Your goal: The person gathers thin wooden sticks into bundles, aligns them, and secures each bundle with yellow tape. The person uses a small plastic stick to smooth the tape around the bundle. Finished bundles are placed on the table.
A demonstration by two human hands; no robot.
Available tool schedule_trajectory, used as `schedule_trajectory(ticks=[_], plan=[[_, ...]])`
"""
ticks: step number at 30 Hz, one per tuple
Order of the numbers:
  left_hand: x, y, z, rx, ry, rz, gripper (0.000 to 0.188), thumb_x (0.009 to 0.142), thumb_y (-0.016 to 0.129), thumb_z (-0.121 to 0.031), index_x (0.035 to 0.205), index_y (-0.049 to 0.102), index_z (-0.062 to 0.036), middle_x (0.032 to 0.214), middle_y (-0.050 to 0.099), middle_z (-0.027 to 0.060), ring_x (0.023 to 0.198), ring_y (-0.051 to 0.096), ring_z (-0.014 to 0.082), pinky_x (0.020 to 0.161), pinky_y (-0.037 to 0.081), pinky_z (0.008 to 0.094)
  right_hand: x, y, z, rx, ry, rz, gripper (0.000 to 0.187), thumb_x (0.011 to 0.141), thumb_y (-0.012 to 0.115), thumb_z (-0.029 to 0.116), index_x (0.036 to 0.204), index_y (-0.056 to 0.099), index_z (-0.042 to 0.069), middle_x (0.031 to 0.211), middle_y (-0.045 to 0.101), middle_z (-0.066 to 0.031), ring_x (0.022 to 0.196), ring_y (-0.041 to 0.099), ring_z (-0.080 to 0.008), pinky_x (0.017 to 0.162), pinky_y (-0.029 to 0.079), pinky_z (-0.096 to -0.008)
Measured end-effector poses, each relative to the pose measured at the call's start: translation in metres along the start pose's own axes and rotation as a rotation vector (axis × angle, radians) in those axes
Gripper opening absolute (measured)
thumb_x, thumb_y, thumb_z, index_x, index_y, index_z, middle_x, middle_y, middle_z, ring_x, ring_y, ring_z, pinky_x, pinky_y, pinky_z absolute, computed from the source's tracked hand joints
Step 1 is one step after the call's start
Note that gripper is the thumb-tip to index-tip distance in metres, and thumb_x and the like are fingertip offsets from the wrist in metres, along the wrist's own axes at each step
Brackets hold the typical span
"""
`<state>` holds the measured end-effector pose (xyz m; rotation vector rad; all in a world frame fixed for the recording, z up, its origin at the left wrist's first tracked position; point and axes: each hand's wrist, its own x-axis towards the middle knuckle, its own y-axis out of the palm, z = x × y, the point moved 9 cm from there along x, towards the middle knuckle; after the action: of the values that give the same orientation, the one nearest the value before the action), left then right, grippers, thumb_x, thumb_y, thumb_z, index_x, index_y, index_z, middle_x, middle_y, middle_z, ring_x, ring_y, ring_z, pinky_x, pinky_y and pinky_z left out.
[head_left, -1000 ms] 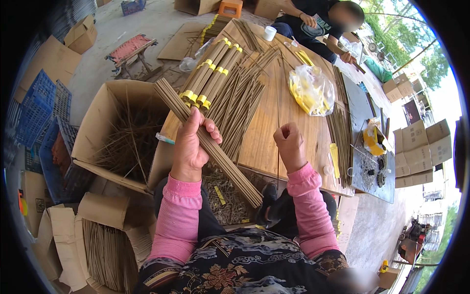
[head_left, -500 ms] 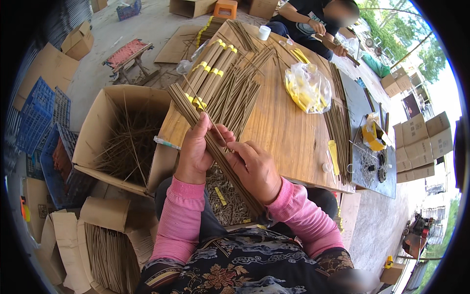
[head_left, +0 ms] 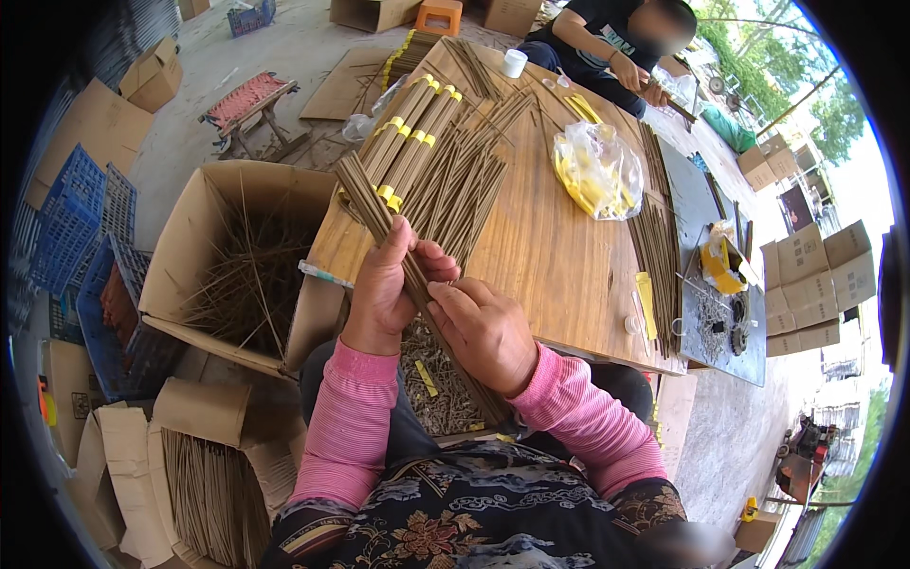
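Observation:
A loose bundle of thin brown incense sticks (head_left: pixel 363 196) slants from the table edge down toward my lap. My left hand (head_left: pixel 381 284) is closed round its middle, thumb on top and fingers behind. My right hand (head_left: pixel 486 332) is closed over the lower part, with thumb and fingertips pressed at the bundle's side close to my left fingers. The lower end of the bundle runs under my right hand. Just beyond its upper end, finished bundles with yellow bands (head_left: pixel 409 133) lie on the wooden table (head_left: pixel 531 242), beside loose incense sticks (head_left: pixel 464 194).
Left of me stands a carton (head_left: pixel 171 275) of tangled sticks, with another stick-filled carton (head_left: pixel 204 408) nearer. A plastic bag of yellow strips (head_left: pixel 597 175) lies on the table. A grey board (head_left: pixel 711 313) holds a yellow container (head_left: pixel 723 266). A co-worker (head_left: pixel 607 47) sits across, holding sticks.
A single stick that stood out across the bundle now no longer shows apart from it. My right fingers have shifted slightly upward and left. The co-worker's hands have come together.

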<state>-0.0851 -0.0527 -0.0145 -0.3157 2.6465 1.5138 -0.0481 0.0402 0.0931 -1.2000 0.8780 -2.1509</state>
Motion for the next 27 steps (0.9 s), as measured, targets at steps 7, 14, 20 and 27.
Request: schedule_trajectory(ticks=[7,14,20,27], plan=[[-0.001,0.0,-0.003,0.0,0.016,-0.052,0.029,0.083,0.056,-0.038,0.074,0.044,-0.0132,0.066,0.049,0.0022,0.058,0.052,0.0158,0.057,0.05,0.032,-0.003,0.007,0.001,-0.074,-0.03,0.053,0.028,0.071,0.061,0.008,0.098,0.055,0.003,0.081,0.053,-0.0095,0.073,0.056,-0.0253,0.06,0.048,-0.0344],[0.004,-0.003,-0.013,-0.105,0.069,-0.042,0.03,0.084,0.058,-0.033,0.066,0.043,-0.0133,0.056,0.041,-0.0022,0.046,0.041,0.0093,0.042,0.037,0.0236,-0.018,0.0,-0.02,0.147,0.162,0.133,0.043,0.079,0.062,0.025,0.111,0.047,0.001,0.099,0.054,-0.0171,0.086,0.056,-0.0323,0.073,0.047,-0.0378],[0.004,0.001,-0.009,-0.108,0.066,0.019,0.034,0.081,0.061,-0.035,0.062,0.041,-0.0149,0.055,0.041,-0.0029,0.045,0.04,0.0082,0.039,0.034,0.0216,-0.075,0.07,-0.043,1.039,0.827,0.66,0.033,0.083,0.06,0.029,0.095,0.05,0.0,0.076,0.056,-0.0103,0.069,0.058,-0.0174,0.06,0.048,-0.0292],[-0.004,0.025,-0.015,-0.031,0.124,0.13,0.026,0.083,0.06,-0.026,0.067,0.044,-0.0128,0.052,0.041,-0.0023,0.042,0.042,0.009,0.038,0.037,0.0229,-0.08,0.072,-0.037,1.162,0.814,0.715,0.024,0.083,0.061,0.023,0.078,0.046,0.004,0.056,0.045,0.0015,0.044,0.045,-0.0072,0.04,0.038,-0.0212]])
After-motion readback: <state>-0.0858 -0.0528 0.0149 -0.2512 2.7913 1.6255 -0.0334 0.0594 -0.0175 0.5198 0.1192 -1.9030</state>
